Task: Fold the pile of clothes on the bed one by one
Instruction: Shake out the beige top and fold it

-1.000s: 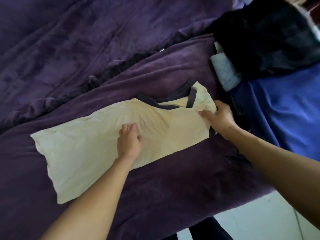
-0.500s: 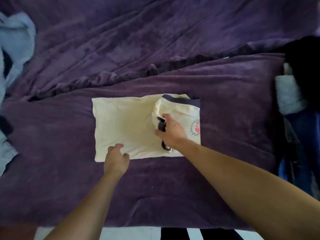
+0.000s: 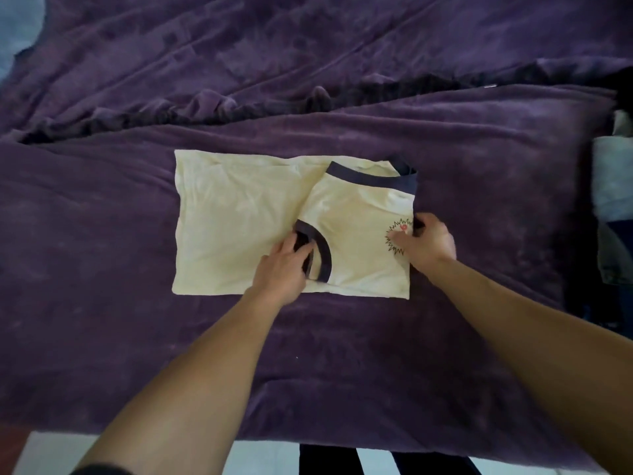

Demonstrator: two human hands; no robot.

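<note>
1. Flat mid-bed on purple blanket (image 3: pixel 102 303): pale yellow T-shirt (image 3: pixel 239 217), navy trim, folded to a rectangle.
2. At shirt's 6 o'clock edge: left grip (image 3: pixel 282 269), pinching navy sleeve cuff (image 3: pixel 325 255).
3. At shirt's 3 o'clock edge: right grip (image 3: pixel 428 240), closed on fold, thumb on spiky print (image 3: pixel 392 246).
4. Far 3 o'clock: clothes pile (image 3: pixel 613 186), well apart from shirt.
</note>
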